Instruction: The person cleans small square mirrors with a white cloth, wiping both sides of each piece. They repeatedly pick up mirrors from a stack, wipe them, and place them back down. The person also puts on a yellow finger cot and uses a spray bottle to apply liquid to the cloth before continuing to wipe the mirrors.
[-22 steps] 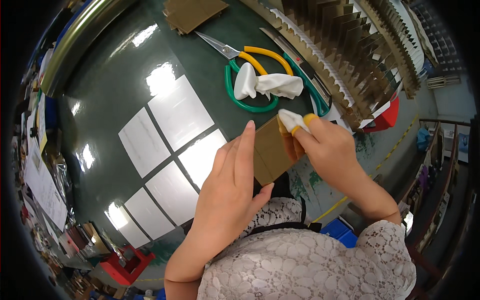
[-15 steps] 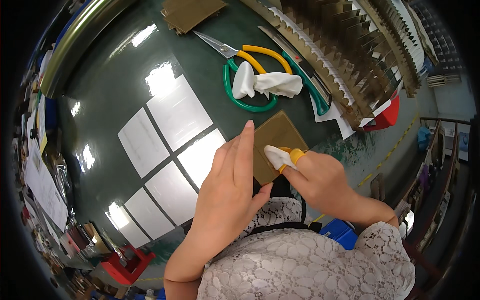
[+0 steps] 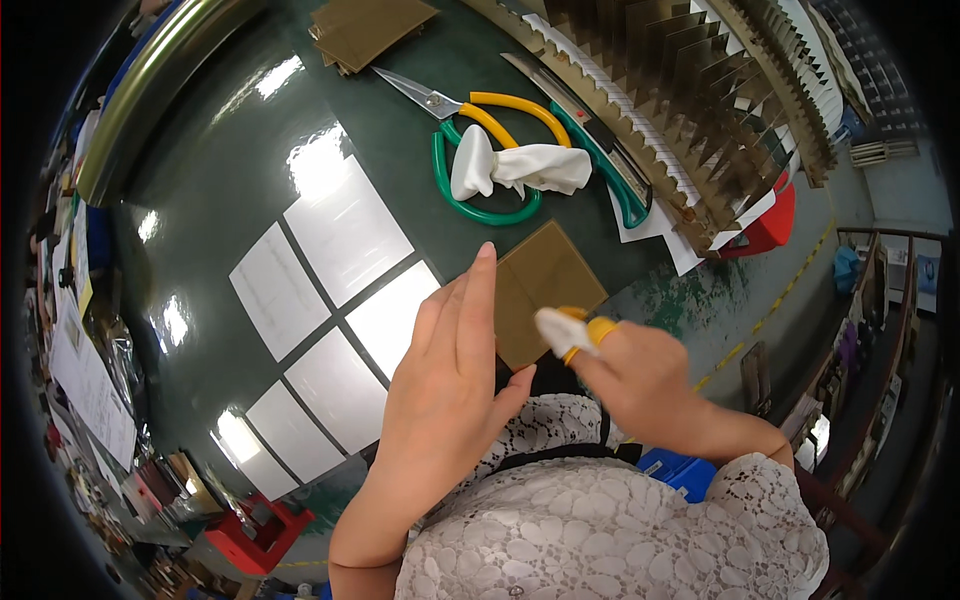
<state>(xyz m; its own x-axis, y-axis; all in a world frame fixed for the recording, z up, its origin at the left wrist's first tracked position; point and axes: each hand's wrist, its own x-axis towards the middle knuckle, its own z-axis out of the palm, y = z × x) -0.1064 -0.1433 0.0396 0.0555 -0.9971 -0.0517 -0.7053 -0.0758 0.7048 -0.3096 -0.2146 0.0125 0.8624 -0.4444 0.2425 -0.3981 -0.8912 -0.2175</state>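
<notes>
Now, green tabletop [image 3: 190, 250]: bears the brown panel [image 3: 548, 265] near its lower edge.
Left hand [image 3: 440, 345]: nearer one; fingers straight, together, uncurled, along the panel's left end; thumb beside its bottom corner; panel lies to its right.
Right hand [image 3: 635, 365]: fingers curled, blurred; whether they pinch anything, cannot tell; panel lies up and left of it.
Panel: edges slantwise; long axis unclear, left end hidden by left hand.
White fingertip wrap [image 3: 562, 332]: on right hand, overlapping panel's lower right edge; contact unclear.
Change, half a second back: wrap shifts from mid-panel toward that edge; left hand keeps its place against panel.
</notes>
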